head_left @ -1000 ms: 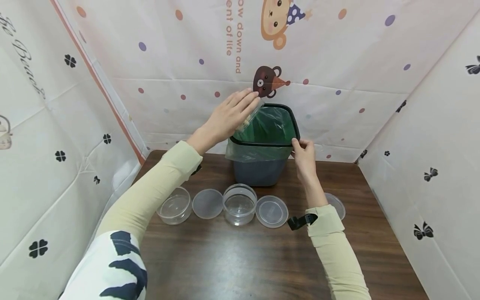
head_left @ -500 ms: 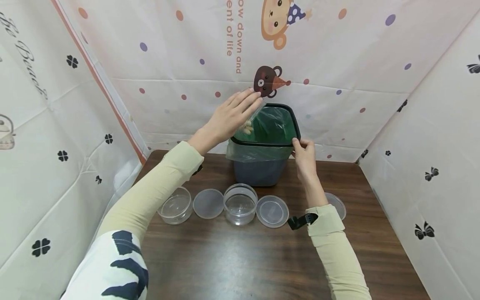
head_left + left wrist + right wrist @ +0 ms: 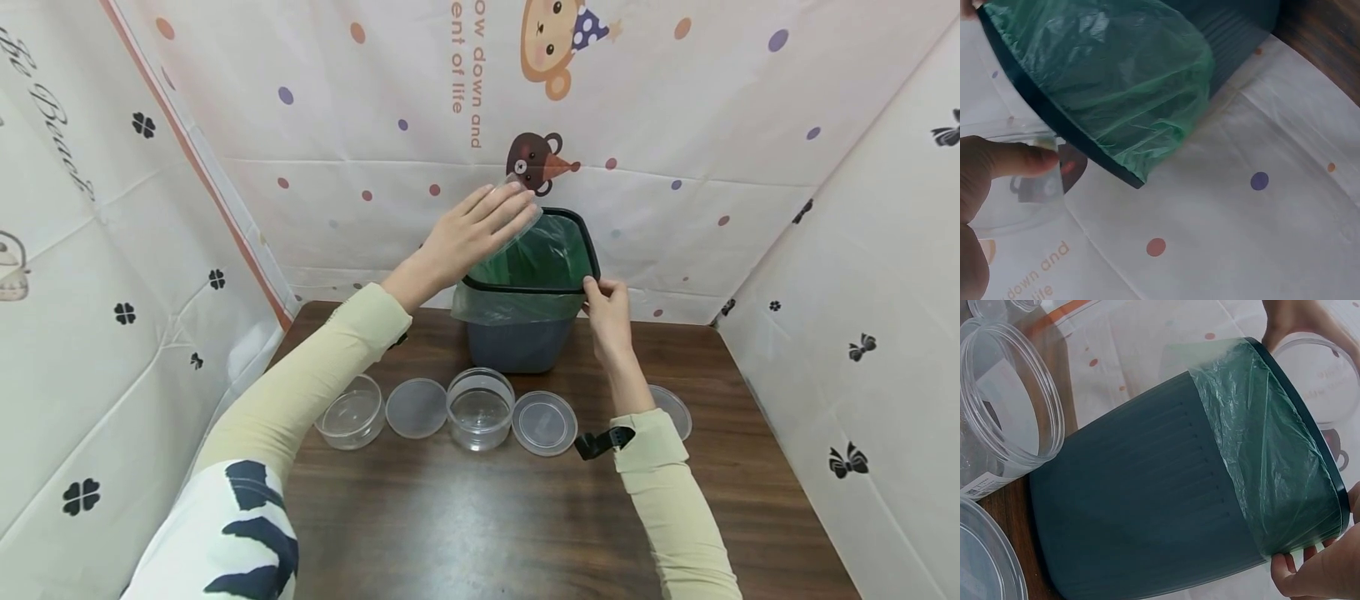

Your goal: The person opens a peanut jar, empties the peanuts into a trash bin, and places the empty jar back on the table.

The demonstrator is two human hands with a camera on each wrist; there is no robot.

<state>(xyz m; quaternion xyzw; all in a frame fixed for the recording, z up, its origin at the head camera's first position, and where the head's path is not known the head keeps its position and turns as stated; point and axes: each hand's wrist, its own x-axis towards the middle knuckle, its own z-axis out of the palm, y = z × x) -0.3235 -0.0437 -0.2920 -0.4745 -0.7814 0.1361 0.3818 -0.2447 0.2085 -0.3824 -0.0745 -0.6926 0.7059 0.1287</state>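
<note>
My left hand (image 3: 480,225) grips a clear round plastic tub (image 3: 1325,381), held tilted over the opening of a dark trash can (image 3: 517,346). In the left wrist view the thumb lies along the tub's side, and a small label shows through the wall. A thin green trash bag (image 3: 1129,94) lines the can and folds down over its black rim. The right hand (image 3: 611,321) pinches the rim's near right corner, thumb on top and fingers below. No contents show in the tub in these views; the bottom of the bag is hidden.
In front of the can, a row holds a clear tub (image 3: 348,417), a flat lid (image 3: 416,408), a second tub (image 3: 480,421) and another lid (image 3: 543,423). One more lid (image 3: 672,412) lies partly behind the right forearm. A printed cloth wall (image 3: 360,225) stands behind the table.
Small pale pieces seen at the tub's mouth half a second ago no longer show there. My left hand has shifted slightly right and tipped the tub further. The right hand stays put.
</note>
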